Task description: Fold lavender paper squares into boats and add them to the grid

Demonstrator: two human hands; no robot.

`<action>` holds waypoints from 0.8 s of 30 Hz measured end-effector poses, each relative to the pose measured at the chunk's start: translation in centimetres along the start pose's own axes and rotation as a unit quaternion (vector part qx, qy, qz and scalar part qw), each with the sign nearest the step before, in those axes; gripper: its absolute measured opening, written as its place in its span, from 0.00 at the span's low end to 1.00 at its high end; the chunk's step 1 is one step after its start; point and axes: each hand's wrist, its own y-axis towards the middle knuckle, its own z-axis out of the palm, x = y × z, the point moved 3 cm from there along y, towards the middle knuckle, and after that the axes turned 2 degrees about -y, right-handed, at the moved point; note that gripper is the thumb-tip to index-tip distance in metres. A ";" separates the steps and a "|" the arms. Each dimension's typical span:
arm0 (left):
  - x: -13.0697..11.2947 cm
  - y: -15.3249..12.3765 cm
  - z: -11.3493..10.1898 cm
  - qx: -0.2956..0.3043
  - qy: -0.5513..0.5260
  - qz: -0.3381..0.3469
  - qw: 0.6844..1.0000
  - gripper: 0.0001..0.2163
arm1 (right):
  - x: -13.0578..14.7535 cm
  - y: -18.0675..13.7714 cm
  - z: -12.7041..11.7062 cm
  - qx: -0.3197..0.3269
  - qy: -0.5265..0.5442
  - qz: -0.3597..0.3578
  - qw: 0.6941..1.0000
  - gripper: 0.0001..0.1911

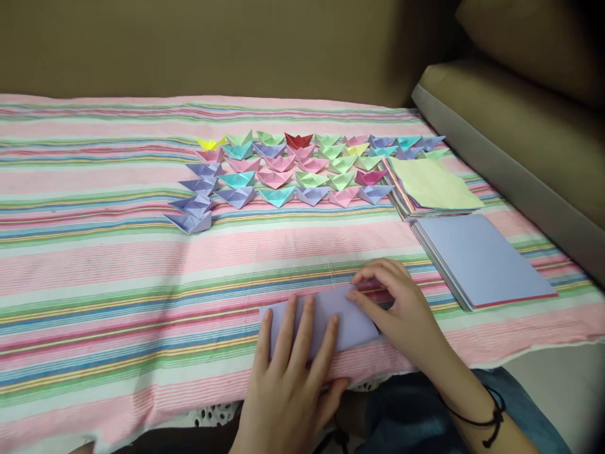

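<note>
A sheet of lavender paper [357, 325], folded into a long rectangle, lies on the striped cloth near its front edge. My left hand [293, 372] rests flat across the left part of it with the fingers spread. At the upper right corner of the paper, my right hand [392, 306] pinches the edge between thumb and forefinger. Beyond my hands, several small folded paper boats [276, 197] stand in rows, in lavender, pink, green, turquoise, yellow and red.
To the right lies a stack of square paper [486, 258] with a lavender sheet on top. Behind it sits another stack [435, 183] topped with pale yellow. A brown cushioned armrest [510, 139] borders the right side, and a brown backrest [203, 50] the rear.
</note>
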 end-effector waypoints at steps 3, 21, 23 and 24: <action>0.1 0.0 0.0 -0.002 -0.002 -0.002 1.000 0.30 | 0.0 0.0 0.0 -0.001 0.006 0.006 1.000 0.08; 0.0 0.1 0.1 0.005 -0.003 -0.006 1.000 0.31 | 0.1 0.0 0.2 0.000 -0.011 -0.003 1.000 0.06; 0.0 0.1 0.0 0.006 0.000 -0.005 1.000 0.31 | 0.1 0.0 0.2 0.001 -0.013 -0.004 1.000 0.06; 0.0 0.1 0.0 0.007 0.001 -0.004 1.000 0.31 | 0.1 0.0 0.2 0.001 -0.014 -0.005 1.000 0.06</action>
